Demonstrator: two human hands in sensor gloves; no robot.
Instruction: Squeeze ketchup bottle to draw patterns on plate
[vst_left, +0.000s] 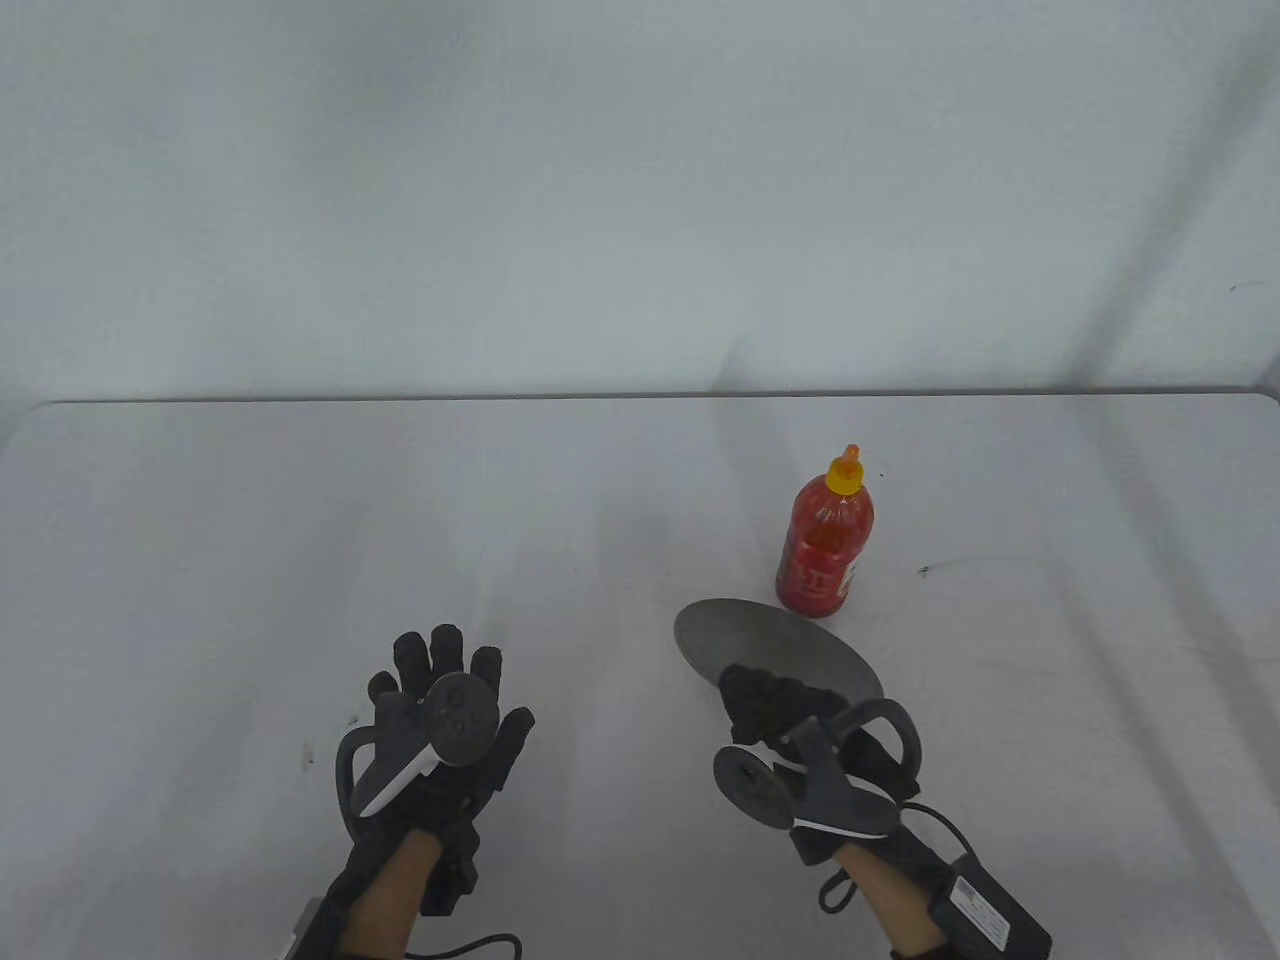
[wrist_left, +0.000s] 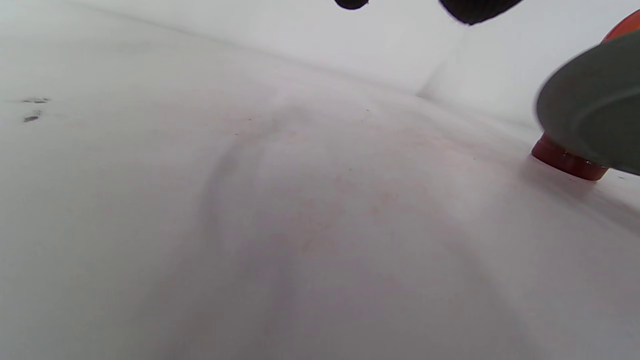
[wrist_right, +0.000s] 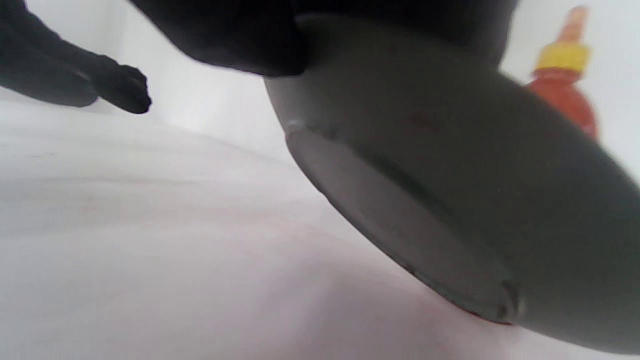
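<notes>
The right hand is grasping the near edge of a grey plate, its gloved fingers curled over the rim. The plate is being held tilted, with its far edge pointing toward the ketchup bottle. In the right wrist view the plate's underside is filling most of the frame, its round foot ring showing, with the white surface lying below it; whether any part of the plate is touching the surface cannot be told. The ketchup bottle is standing upright on the surface just beyond the plate, red-bodied with a yellow cap and an orange nozzle, and nobody is touching it. In the right wrist view its top is peeking out behind the plate's rim, blurred.

The left hand is hovering open on the left side of the surface, well apart from the plate and bottle, fingers spread and roughly straight, grasping nothing. A tracker is sitting on its back, and another is sitting on the back of the right hand. In the left wrist view only two dark fingertips are showing at the top edge, while the plate is coming in from the right, hiding all but the red base of the bottle. A few small dark specks are marking the surface at that view's left
</notes>
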